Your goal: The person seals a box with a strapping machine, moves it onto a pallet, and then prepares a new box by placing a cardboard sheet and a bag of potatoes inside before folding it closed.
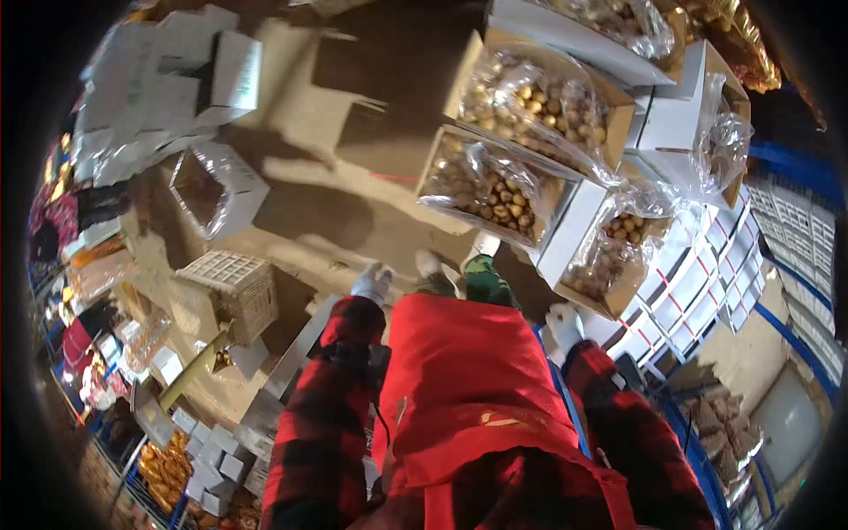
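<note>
My left hand (372, 283), in a pale glove, hangs in front of my body with its fingers loosely apart and nothing in them. My right hand (564, 328), also gloved, is low on the right with loosely spread fingers, close to the corner of an open carton (606, 294). That carton holds small round brown items in a clear plastic liner. Beside it stands another lined carton (433, 192), with similar round items (511, 208) inside. A larger carton (466, 78) of them stands just behind.
More cartons (658, 132) are stacked at the right, above white strapped boxes (698, 281). A lined box (250, 196) and a cream plastic crate (231, 268) stand on the left floor. Flattened white cardboard (132, 97) lies farther back. Blue rack bars (799, 344) edge the right side.
</note>
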{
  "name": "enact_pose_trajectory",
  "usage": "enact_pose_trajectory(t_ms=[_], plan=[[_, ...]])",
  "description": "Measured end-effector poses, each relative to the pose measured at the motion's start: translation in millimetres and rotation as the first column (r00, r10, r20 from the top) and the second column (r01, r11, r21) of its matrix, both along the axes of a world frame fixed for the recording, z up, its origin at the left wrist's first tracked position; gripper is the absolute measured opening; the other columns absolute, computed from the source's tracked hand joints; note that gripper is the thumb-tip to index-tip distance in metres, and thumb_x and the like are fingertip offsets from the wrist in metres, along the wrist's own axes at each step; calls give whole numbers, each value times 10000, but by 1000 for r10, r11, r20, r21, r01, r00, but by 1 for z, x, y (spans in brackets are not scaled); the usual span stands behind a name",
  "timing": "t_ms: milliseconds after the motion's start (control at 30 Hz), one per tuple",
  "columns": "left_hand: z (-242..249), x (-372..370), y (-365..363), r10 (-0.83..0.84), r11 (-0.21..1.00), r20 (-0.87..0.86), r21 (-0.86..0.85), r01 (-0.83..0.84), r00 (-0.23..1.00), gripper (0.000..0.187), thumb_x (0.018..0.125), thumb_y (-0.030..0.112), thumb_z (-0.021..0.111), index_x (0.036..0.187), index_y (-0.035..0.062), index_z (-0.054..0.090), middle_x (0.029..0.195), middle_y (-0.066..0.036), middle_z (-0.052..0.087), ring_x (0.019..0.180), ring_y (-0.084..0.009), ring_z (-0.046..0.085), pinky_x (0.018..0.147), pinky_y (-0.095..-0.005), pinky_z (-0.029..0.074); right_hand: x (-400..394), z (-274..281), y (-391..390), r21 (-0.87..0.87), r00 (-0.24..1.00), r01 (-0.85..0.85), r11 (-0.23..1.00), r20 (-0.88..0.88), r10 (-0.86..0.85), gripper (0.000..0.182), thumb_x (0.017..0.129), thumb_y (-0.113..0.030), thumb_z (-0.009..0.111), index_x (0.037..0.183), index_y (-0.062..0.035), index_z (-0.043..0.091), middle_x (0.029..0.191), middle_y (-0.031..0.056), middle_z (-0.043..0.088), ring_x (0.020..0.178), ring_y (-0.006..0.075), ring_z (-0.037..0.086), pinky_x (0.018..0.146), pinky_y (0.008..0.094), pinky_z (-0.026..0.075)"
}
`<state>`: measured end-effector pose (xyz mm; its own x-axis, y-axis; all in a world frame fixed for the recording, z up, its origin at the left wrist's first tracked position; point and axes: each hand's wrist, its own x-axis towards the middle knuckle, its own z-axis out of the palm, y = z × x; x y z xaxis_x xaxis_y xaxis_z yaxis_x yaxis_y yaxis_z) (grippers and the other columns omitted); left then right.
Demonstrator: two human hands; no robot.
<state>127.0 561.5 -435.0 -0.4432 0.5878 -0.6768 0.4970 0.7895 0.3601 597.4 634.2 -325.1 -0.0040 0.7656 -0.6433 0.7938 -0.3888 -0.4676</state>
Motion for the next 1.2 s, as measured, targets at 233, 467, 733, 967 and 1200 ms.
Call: enact_pose_trajectory(t_ms=[233,467,733,967,1200], plan=[[-117,22,92,45,987,108,-160,-27,993,562,784,395,598,1214,53,481,1133,-193,565,1068,-284,533,869,-365,431,-57,-121,136,18,994,23,1000,108,-25,575,729,-233,676,1191,0,424,1022,180,546,927,234,570,794,310,469],[-198,40,159,487,867,260,-258,-426,834,511,828,340,600,1167,-17,462,873,-124,618,599,-204,583,503,-299,466,-90,-219,226,-258,821,60,964,562,100,848,735,-438,615,1382,-83,199,1148,197,550,1036,339,549,901,404,413],[-184,65,211,180,968,481,-241,-68,858,298,842,267,565,983,11,625,836,-110,655,648,-160,622,659,-276,492,-146,-220,200,-337,784,535,775,-145,-604,294,738,-274,682,908,-38,642,894,95,636,846,206,580,744,302,451],[-151,82,310,256,952,742,-85,-293,619,293,877,255,556,1008,-1,611,932,-95,649,865,-160,613,768,-274,473,-135,-191,139,-335,586,789,515,159,-795,421,826,-417,537,1033,-54,590,876,139,637,819,265,617,695,340,481],[-150,35,280,-313,810,-72,501,305,947,319,802,221,628,1066,49,576,963,-122,609,888,-257,582,807,-338,448,-130,-230,164,-622,339,694,362,-161,-927,133,814,-132,607,912,-41,606,755,64,593,649,141,571,584,278,469]])
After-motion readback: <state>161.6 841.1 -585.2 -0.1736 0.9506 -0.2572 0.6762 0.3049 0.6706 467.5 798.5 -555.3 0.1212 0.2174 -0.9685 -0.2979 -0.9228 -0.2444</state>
